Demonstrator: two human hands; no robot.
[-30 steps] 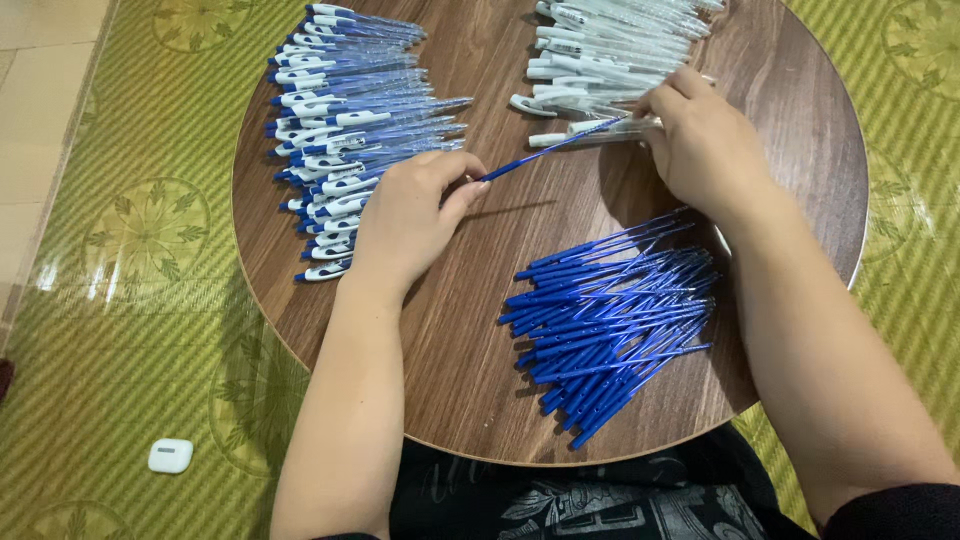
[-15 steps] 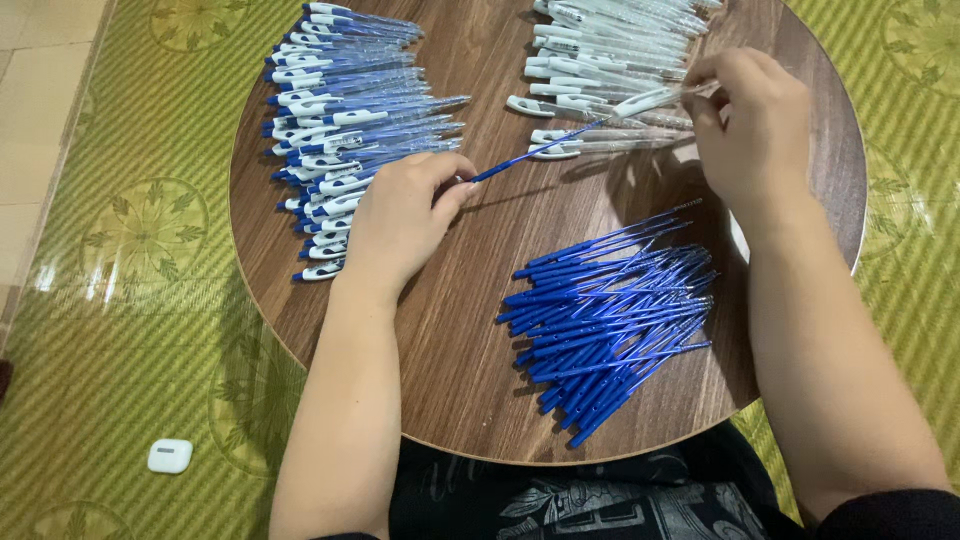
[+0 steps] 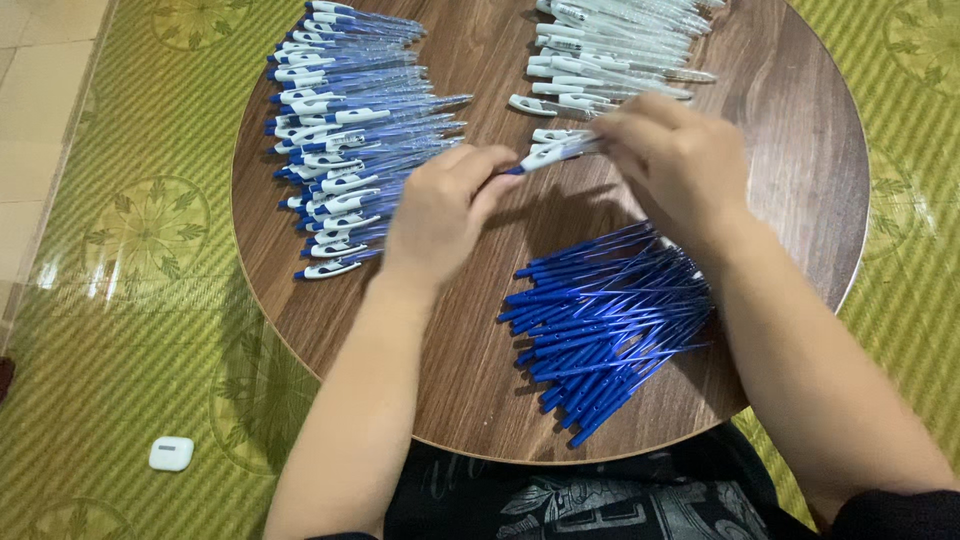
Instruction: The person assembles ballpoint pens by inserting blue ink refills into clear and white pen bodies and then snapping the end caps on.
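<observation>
**Q:** What did the hands hold at the centre of the figure?

**A:** The left hand [image 3: 445,205] was curled nearly closed, its fingertips pinching the blue end of a pen refill [image 3: 516,170]. The right hand [image 3: 675,160] was also closed in a pinch, gripping a white pen barrel [image 3: 555,152] by its far end. The two parts met tip to tip between the hands, just above the round wooden table [image 3: 790,130]. Whether the refill had entered the barrel could not be told, since the right hand was blurred.

**Q:** What lay nearest to the hands?

**A:** Just below the right wrist lay a loose pile of blue refills [image 3: 605,320], their tips fanned toward the near edge of the table. The right forearm passed over the pile's right side. Directly beyond the right hand lay a stack of empty white barrels [image 3: 610,50], arranged roughly parallel at the table's far edge, with one or two lying just beside the held barrel.

**Q:** And further out?

**A:** To the left of the left hand, a row of assembled pens [image 3: 345,130], white with blue clips and clear fronts, ran from the far edge toward the middle of the table, overlapping one another. The table stood on a green patterned mat [image 3: 130,300]. A small white earbud case [image 3: 171,453] lay on the mat, well apart from the table, at the lower left.
</observation>
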